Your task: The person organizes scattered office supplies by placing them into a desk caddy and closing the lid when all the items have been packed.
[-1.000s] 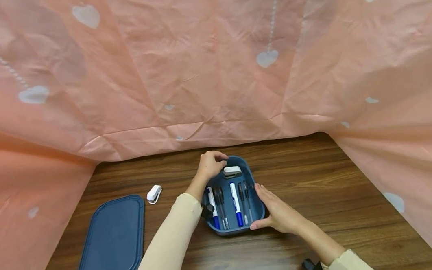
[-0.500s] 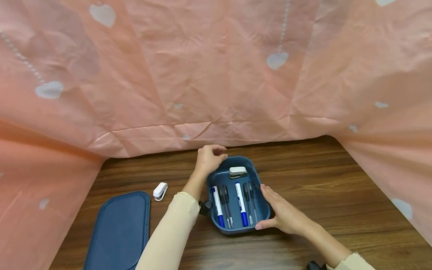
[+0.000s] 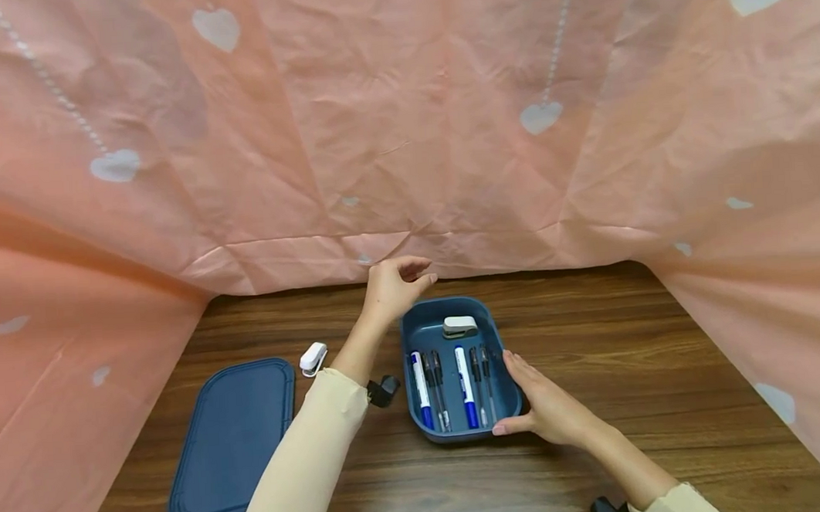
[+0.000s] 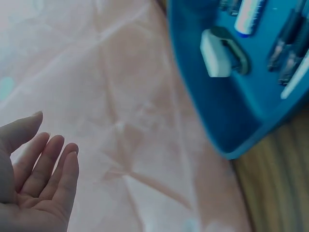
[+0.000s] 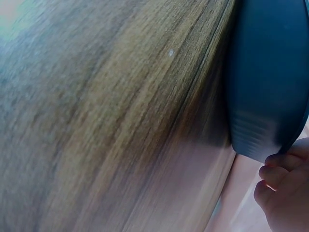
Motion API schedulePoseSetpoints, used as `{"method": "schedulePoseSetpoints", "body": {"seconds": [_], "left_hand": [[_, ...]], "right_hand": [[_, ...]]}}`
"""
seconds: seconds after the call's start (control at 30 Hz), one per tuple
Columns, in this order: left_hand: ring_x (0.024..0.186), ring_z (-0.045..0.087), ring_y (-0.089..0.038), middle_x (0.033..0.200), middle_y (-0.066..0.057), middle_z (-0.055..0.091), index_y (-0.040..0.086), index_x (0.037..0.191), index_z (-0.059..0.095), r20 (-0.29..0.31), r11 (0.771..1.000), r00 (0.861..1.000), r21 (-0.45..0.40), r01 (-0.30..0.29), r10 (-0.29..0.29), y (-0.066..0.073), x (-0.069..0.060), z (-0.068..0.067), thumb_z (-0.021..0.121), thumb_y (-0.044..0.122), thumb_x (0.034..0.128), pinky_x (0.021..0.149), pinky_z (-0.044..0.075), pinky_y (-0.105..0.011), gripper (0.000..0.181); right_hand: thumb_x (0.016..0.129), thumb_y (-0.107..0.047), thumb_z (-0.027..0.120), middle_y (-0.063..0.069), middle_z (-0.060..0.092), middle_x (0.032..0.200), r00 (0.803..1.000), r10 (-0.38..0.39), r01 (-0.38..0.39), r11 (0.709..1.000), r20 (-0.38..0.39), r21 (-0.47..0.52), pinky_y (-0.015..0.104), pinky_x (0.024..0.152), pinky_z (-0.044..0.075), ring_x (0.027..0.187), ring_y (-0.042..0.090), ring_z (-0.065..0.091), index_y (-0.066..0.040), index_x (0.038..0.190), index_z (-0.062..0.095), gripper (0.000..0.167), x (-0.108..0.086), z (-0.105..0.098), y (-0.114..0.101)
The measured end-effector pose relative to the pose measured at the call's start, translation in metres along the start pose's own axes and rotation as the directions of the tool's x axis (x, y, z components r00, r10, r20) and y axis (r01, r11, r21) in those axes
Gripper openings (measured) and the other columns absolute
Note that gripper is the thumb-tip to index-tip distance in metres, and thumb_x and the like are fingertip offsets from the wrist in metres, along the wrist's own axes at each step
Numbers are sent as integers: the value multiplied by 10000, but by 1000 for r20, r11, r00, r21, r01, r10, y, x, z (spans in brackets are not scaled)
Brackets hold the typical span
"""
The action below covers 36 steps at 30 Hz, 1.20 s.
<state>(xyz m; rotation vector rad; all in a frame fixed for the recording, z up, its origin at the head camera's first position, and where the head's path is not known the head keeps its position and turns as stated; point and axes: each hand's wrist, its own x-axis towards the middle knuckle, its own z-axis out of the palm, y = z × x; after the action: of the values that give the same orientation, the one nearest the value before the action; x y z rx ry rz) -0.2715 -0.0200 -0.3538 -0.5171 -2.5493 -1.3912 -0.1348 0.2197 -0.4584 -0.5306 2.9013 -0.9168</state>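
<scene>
A blue box (image 3: 450, 436) holds two white-and-blue markers (image 3: 465, 384), several black-capped pens (image 3: 439, 390) and a white stapler (image 3: 459, 327) at its far end. My left hand (image 3: 391, 292) is raised just beyond the box's far left corner, empty, with fingers relaxed; in the left wrist view this hand (image 4: 41, 179) is apart from the box (image 4: 231, 150). My right hand (image 3: 553, 411) rests on the box's right side, thumb at the near right corner and fingers straight along the wall. The right wrist view has those fingers (image 5: 280, 169) touching the box's outer wall (image 5: 270, 82).
A blue lid (image 3: 235, 443) lies flat on the wooden table (image 3: 594, 316) at the left. Another white stapler (image 3: 313, 358) sits between the lid and my left forearm. A pink curtain (image 3: 403, 132) with hearts hangs behind and along both sides.
My left hand has lifted off the box's far left corner and moved away toward the curtain. My right hand stays against the box. The head view has shifted slightly left.
</scene>
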Motion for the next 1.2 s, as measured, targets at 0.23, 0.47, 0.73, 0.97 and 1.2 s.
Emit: {"method": "schedulePoseSetpoints", "body": {"seconds": [0.23,0.47,0.73,0.97,1.2], "left_hand": [[983,716,-215,1099,-94,736,72,1082,740,-89,995,994,-71,-76,70,24,-2,-28,760,169,833,865,573,-350,268],[1028,697,-263,1085,-146,730,28,1087,728,-168,972,976,-168,-164,135,42,-7,-58,747,147,846,905,561,-337,270],[1023,693,-223,1100,-156,722,-7,1092,716,-290,955,950,-232,-184,113,41,-23,-99,749,134,844,881,553,-228,287],[873,665,35,1081,-182,722,-13,1077,723,-397,967,917,-216,-133,37,17,-38,-125,752,136,843,818,532,-131,279],[862,660,77,1080,-169,728,23,1079,735,-431,980,901,-197,-40,-50,-13,-54,-131,766,194,835,795,524,-97,300]], "right_hand": [[699,-484,809,281,239,1558,1000,7,-8,1000,23,16,607,1127,263,1431,473,235,98,1486,235,1134,1,-3,2],[701,-504,801,274,248,1558,1000,19,-19,1000,13,-4,604,1123,276,1429,466,247,82,1491,242,1132,-3,-7,3],[705,-496,803,278,251,1555,1000,10,-10,1000,6,-8,607,1118,279,1426,470,251,85,1490,243,1126,-3,-5,6],[706,-462,818,274,240,1562,999,30,-30,1000,14,4,608,1119,276,1431,465,244,74,1496,236,1118,-6,-7,5],[717,-472,808,275,226,1566,999,47,-47,999,25,1,613,1122,267,1434,468,233,74,1499,223,1119,-9,-9,5]]}}
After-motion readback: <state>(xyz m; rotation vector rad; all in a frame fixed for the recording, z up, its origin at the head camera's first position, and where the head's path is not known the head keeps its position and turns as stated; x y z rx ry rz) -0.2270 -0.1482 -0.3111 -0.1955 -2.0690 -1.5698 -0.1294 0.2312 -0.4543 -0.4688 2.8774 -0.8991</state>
